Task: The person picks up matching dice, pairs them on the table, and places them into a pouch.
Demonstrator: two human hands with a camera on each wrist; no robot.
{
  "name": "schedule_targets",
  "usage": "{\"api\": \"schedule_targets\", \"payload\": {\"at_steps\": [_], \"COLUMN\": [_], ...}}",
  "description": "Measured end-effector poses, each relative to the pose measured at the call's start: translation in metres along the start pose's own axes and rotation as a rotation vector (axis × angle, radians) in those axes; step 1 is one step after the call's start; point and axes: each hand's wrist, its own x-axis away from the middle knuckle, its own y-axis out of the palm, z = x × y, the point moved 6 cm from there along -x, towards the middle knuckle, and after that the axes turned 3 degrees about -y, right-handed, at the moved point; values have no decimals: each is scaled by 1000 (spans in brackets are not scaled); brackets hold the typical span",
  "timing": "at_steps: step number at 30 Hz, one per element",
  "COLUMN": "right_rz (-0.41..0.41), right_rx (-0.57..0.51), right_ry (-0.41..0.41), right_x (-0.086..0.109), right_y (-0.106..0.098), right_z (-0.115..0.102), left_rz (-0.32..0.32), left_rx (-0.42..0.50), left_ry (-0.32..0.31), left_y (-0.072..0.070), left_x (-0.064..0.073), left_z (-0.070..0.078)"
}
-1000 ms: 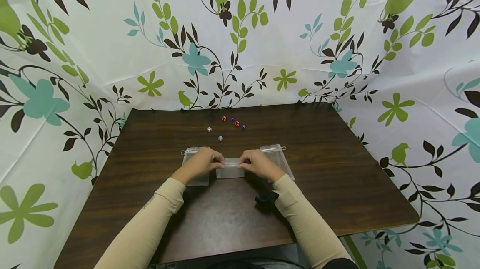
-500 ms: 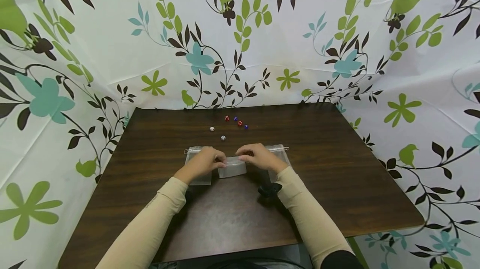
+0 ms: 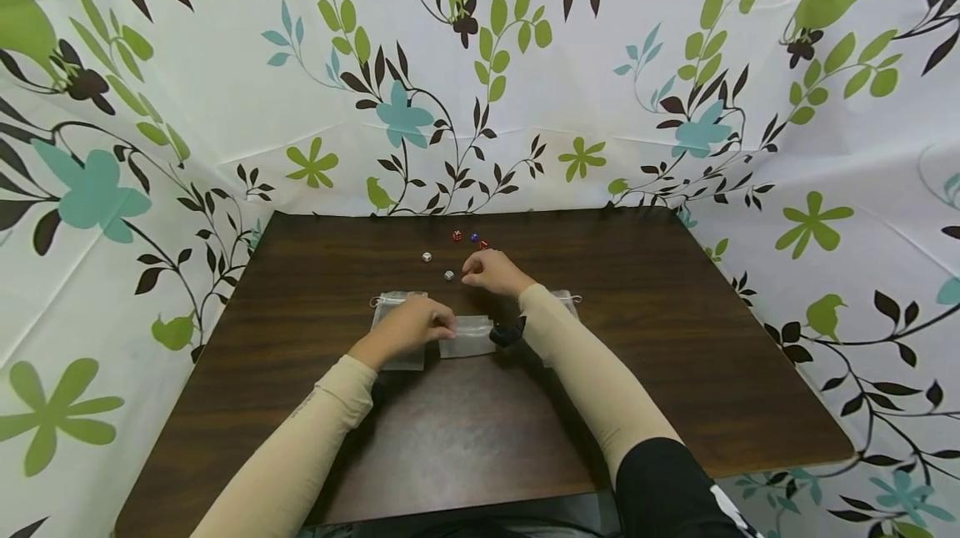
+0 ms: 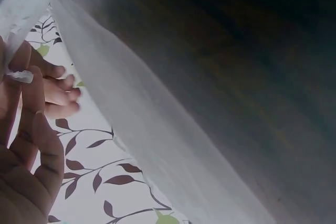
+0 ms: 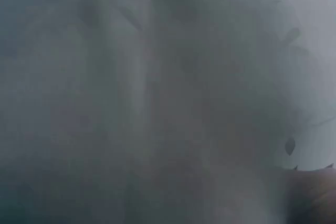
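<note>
My left hand (image 3: 412,325) pinches the left part of the middle sheer pouch (image 3: 467,339), which lies in front of me. In the left wrist view, the fingers (image 4: 32,90) hold whitish see-through fabric. My right hand (image 3: 497,271) is off the pouch, its fingers loosely bent beside the dice and no object visible in them. Nearest to it are a red die (image 3: 483,245) and a grey-white die (image 3: 448,275). Farther back sit another red die (image 3: 457,235), a blue die (image 3: 475,237) and a white die (image 3: 427,257). A second blue die is hidden by the hand.
A sheer drawstring pouch (image 3: 390,301) lies partly under my left hand. Another pouch (image 3: 564,299) is mostly hidden by my right forearm. All this is on a dark wooden table (image 3: 675,371) before a patterned cloth (image 3: 600,104). The right wrist view is a grey blur.
My right hand has let go of the middle pouch and moved forward to the dice, covering one blue die. The left hand has stayed on the pouch.
</note>
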Motion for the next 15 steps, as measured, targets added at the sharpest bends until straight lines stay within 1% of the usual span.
{"api": "schedule_targets", "payload": {"at_steps": [3,6,10,15], "right_rz": [33,50,68,79], "right_rx": [-21,-46,-19,59], "right_ry": [49,78,108,101], "right_x": [-8,-12,-17,-25], "right_y": [6,11,19,29], "right_z": [-1,-3,-4,-11], "left_rz": [-11,-22,-13,-4], "left_rx": [16,13,-11,-31], "left_ry": [5,5,4,3], "left_y": [0,1,1,-2], "left_x": [-1,-1,-1,4], "left_z": [1,0,-2,-5]}}
